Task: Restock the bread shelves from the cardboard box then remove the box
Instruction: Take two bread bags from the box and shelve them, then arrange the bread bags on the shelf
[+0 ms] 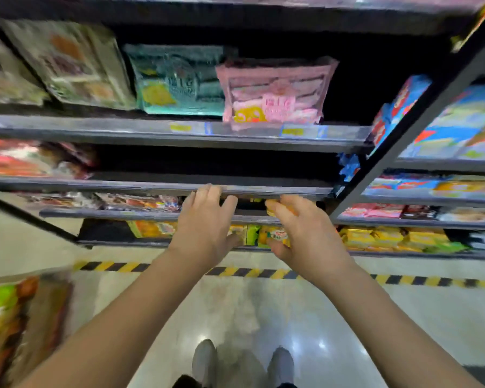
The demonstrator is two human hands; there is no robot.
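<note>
A single wide-angle view, worn on the person's head, faces forward and steeply down at a dark metal shelf rack point(151, 133). It is near enough that the shelf edges bow across the whole frame. Glossy pale floor point(235, 303) with yellow-and-black striped tape point(109, 266) lies below, and grey shoes point(205, 359) are at the near edge. Bare forearms rise to the left hand point(205, 222) and right hand point(305, 236), which pinches a yellow plastic packet point(277, 237) at the rack's front.

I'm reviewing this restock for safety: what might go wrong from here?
1. The pink plastic bread bag juts over the grey metal shelf edge; a bump may topple it.
2. The right hand pinches a yellow-orange plastic packet near the narrow lower shelf gap; it may snag there.
</note>
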